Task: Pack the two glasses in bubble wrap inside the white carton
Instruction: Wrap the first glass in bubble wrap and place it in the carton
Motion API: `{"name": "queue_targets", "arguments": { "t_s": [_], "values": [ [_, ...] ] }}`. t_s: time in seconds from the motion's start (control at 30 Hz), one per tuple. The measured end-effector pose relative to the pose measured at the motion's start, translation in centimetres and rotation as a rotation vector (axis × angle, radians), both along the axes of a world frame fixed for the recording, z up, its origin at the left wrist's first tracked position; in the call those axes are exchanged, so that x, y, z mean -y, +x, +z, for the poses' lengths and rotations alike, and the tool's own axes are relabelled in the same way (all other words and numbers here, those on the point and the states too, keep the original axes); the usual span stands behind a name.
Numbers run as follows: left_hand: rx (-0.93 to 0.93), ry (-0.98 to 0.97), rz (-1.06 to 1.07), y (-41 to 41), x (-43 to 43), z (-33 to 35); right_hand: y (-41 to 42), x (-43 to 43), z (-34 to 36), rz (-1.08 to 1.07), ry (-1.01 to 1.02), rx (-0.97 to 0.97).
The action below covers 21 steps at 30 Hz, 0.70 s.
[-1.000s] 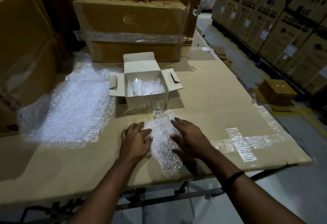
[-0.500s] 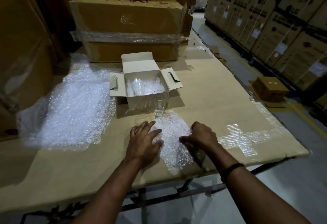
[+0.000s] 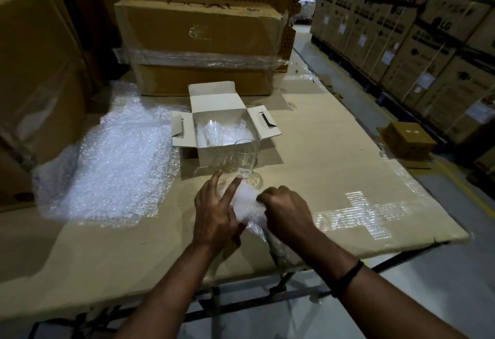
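Note:
The white carton stands open on the table, flaps spread, with bubble wrap and one clear glass inside. A second clear glass stands upright just in front of the carton. A small bubble wrap sheet lies bunched between my hands, just below that glass. My right hand grips the sheet's right side with curled fingers. My left hand rests against its left side, two fingers stretched toward the glass base.
A large loose sheet of bubble wrap covers the table's left part. Big brown cartons stand behind the white carton and at the left. A small brown box sits on the floor at right, with stacked cartons beyond the aisle.
My right hand has curled and gathered the flat bubble wrap sheet into a bunch. Both hands have drawn closer together around it, nearer the standing glass.

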<state>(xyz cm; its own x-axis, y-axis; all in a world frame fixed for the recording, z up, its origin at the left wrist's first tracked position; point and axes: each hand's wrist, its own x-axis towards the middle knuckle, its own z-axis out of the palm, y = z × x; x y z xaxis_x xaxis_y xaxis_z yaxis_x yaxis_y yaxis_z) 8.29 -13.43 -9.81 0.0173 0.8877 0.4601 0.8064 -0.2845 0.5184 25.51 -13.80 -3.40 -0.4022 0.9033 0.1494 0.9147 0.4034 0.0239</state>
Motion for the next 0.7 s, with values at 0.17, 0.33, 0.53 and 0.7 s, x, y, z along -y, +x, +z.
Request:
{"name": "queue_targets", "arguments": {
  "t_s": [0.17, 0.33, 0.53, 0.7],
  "values": [
    [-0.166, -0.156, 0.027, -0.4, -0.3, -1.3, -0.4, 0.8, -1.0, 0.063, -0.316, -0.024],
    [-0.143, -0.245, 0.045, -0.5, -0.5, -1.5, 0.2, -2.1, -0.6, -0.186, -0.184, -0.272],
    [-0.03, -0.306, 0.005, -0.7, -0.4, -0.7, -0.6, -4.8, -1.7, -0.332, -0.494, -0.151],
    [0.243, -0.286, 0.027, -1.1, -0.8, -0.9, 0.0, -5.5, -1.1, -0.358, -0.518, -0.161]
  ]
}}
